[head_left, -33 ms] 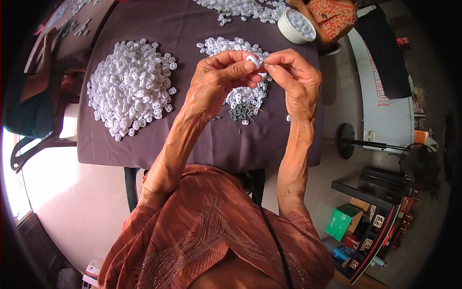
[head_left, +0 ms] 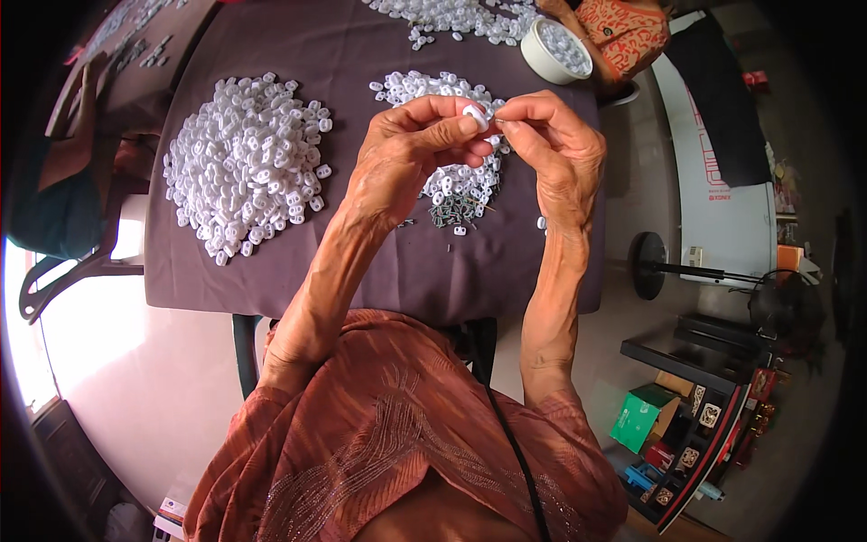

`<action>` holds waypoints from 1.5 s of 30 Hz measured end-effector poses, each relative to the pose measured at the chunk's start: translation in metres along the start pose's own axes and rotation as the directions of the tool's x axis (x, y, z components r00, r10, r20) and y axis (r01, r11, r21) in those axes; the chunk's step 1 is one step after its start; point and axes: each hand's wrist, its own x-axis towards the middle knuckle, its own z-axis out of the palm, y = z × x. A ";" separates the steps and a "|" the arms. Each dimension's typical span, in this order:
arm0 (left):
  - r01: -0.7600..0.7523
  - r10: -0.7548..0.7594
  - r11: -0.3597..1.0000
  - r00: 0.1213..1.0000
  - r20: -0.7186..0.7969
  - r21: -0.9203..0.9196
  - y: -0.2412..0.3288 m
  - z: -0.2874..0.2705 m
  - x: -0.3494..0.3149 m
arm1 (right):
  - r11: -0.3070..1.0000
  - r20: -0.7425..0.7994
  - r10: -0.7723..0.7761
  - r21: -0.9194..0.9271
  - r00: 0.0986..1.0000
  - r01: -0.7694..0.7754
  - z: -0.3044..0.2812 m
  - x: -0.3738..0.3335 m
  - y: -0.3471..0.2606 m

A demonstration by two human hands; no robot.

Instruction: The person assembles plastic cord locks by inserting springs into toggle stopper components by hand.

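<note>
Over the table, my left hand (head_left: 402,149) pinches a small white oval plastic piece (head_left: 475,116) between thumb and fingers. My right hand (head_left: 560,144) is closed in a pinch right beside that piece; what lies between its fingertips is too small to name. Beneath and behind my hands spreads a pile of similar white pieces (head_left: 442,185), each with two openings, partly hidden by my hands. A heap of small dark grey-green bits (head_left: 453,211) sits at that pile's near edge. Left of my left arm is a larger pile of white pieces (head_left: 244,163).
A dark cloth (head_left: 361,280) covers the table. Toward the far right stands a white tub (head_left: 526,61) of white pieces, near another person's patterned sleeve (head_left: 623,32). Another person's arm (head_left: 77,149) is at the far left. More white pieces (head_left: 452,16) lie at the back.
</note>
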 end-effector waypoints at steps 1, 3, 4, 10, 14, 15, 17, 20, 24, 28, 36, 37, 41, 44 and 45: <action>-0.018 0.018 0.999 1.000 0.021 0.027 0.002 0.001 -0.001 | 0.996 0.014 -0.063 -0.060 0.998 0.063 0.002 0.001 -0.005; -0.050 0.048 0.997 0.998 0.049 0.052 0.004 0.003 -0.004 | 0.980 0.044 -0.144 -0.131 0.989 0.148 0.003 0.000 -0.009; -0.055 0.052 0.997 0.997 0.050 0.050 0.005 0.003 -0.005 | 0.979 0.048 -0.147 -0.133 0.988 0.152 0.004 0.000 -0.012; -0.104 0.102 0.993 0.994 0.041 0.055 0.008 0.006 -0.011 | 0.971 0.028 -0.180 -0.156 0.983 0.182 0.006 -0.003 -0.018; -0.139 0.152 0.857 0.988 0.016 0.496 0.004 -0.005 -0.003 | 0.946 0.046 -0.222 -0.234 0.974 0.226 0.000 -0.001 -0.013; -0.110 0.115 0.773 0.993 0.033 0.625 0.002 -0.009 0.000 | 0.920 0.056 -0.207 -0.329 0.977 0.214 -0.003 -0.002 -0.009; -0.139 0.073 0.610 0.990 0.119 0.780 -0.011 -0.029 0.012 | 0.933 0.058 -0.149 -0.324 0.987 0.159 -0.007 -0.009 0.001; -0.166 0.025 0.269 0.986 0.165 0.949 -0.026 -0.050 0.029 | 0.959 0.043 -0.052 -0.276 0.998 0.062 -0.013 -0.024 0.022; -0.316 -0.120 -0.082 0.945 0.305 0.945 -0.057 -0.069 0.025 | 0.958 -0.012 0.125 -0.258 0.992 -0.124 -0.015 -0.041 0.051; -0.316 -0.134 -0.144 0.945 0.298 0.938 -0.066 -0.072 0.016 | 0.935 0.010 0.079 -0.347 0.997 -0.070 -0.014 -0.048 0.073; 0.092 -0.246 0.764 0.957 0.157 0.638 -0.027 -0.035 0.013 | 0.886 0.036 -0.105 -0.451 0.994 0.109 -0.002 -0.042 0.055; 0.113 -0.249 0.760 0.960 0.125 0.640 -0.025 -0.033 0.012 | 0.874 0.029 -0.144 -0.464 0.989 0.141 -0.001 -0.041 0.052; 0.133 -0.242 0.798 0.964 0.111 0.588 -0.026 -0.032 0.009 | 0.816 0.025 -0.233 -0.539 0.972 0.209 0.004 -0.039 0.047; 0.125 -0.212 0.874 0.967 0.139 0.469 -0.028 -0.030 0.011 | 0.855 -0.019 -0.203 -0.490 0.979 0.168 -0.001 -0.038 0.049; 0.126 -0.214 0.875 0.967 0.141 0.467 -0.030 -0.028 0.012 | 0.885 -0.034 -0.180 -0.441 0.983 0.147 -0.003 -0.038 0.052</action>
